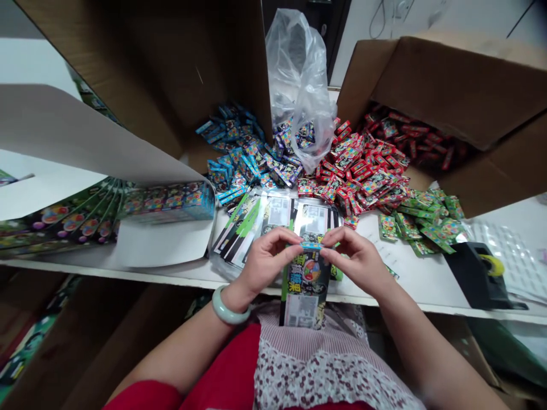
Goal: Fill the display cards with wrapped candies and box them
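Observation:
Between the fingertips of both hands is a small blue candy box (311, 246), pinched at its two ends. My left hand (273, 256) is closed on its left end, and my right hand (354, 256) on its right end. Just below it, a black printed packet (304, 279) with a colourful round picture hangs over the table's front edge toward the apron. Flat printed packets (239, 228) in black, green and white lie stacked behind and left of the hands. Whether the blue box touches the black packet I cannot tell.
Blue boxes (233, 165), purple boxes (284, 142), red boxes (363, 171) and green packets (427, 219) lie heaped behind. Cardboard cartons (448, 85) stand at both sides, a clear plastic bag (299, 74) between. A black tape dispenser (476, 273) sits right; a white carton flap (162, 242) lies left.

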`<state>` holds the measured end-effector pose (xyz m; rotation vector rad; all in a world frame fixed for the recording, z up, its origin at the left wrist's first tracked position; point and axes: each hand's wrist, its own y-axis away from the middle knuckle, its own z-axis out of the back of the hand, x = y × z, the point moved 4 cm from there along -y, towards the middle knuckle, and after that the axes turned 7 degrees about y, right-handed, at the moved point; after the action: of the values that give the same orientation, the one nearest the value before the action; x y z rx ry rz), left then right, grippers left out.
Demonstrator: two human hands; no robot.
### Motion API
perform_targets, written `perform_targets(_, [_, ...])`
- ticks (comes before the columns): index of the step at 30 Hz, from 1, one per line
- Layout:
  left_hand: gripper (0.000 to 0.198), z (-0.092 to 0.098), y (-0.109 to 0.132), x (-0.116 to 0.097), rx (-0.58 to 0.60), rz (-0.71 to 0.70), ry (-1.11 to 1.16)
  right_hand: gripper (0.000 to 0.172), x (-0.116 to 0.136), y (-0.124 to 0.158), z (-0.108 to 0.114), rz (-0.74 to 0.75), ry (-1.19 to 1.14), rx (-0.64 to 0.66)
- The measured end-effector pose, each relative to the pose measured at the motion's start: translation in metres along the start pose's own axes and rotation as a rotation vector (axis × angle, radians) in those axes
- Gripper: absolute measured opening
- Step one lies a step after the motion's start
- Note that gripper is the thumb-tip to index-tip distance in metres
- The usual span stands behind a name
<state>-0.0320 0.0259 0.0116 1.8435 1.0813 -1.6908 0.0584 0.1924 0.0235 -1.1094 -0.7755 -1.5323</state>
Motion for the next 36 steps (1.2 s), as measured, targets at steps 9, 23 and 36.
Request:
perform_targets(9, [0.011,-0.003,-0.011,-0.009,0.003,0.057,-0.059,0.020,0.009,-0.012,-0.004,-0.073,-0.019,0.105])
perform_targets(23, [0.006,0.005,0.011,0.001,0.201,-0.084,-0.151,0.015,0.006,0.028,-0.009,0.340,0.277,-0.123])
perform_targets(36, [0.008,0.014,-0.010,0.021,0.091,-0.048,-0.376,0.025,-0.069,0.025,0.065,-0.146,0.203,-0.293])
